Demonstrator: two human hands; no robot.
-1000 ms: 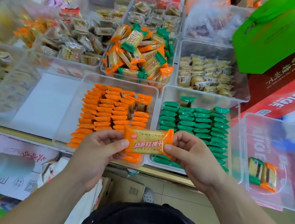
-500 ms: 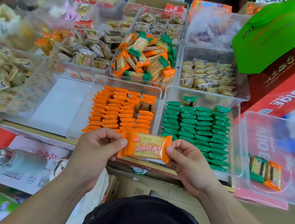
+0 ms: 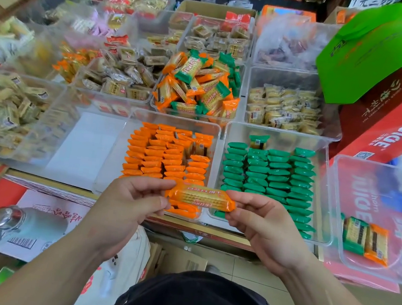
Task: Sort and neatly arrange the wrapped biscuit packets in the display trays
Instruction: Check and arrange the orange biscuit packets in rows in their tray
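An orange wrapped biscuit packet [image 3: 201, 197] is held level between both hands, over the near edge of the trays. My left hand [image 3: 129, 204] pinches its left end and my right hand [image 3: 262, 224] pinches its right end. Behind it, a clear tray [image 3: 176, 118] holds rows of orange packets [image 3: 167, 156] standing on edge. Beside it on the right, another clear tray [image 3: 325, 191] holds rows of green packets [image 3: 270, 175]. A tray of mixed orange and green packets [image 3: 198, 87] sits behind these.
A clear tray [image 3: 338, 213] at right holds one green and one orange packet [image 3: 365, 238]. A red juice carton [image 3: 394, 119] and a green box [image 3: 382, 45] stand at right. Trays of other snacks fill the back and left. A glass bottle [image 3: 26, 222] lies at lower left.
The packet has been turned in my fingers from face-on to tilted flat, its label now upside down. The view has shifted back a little; both hands keep their grip.
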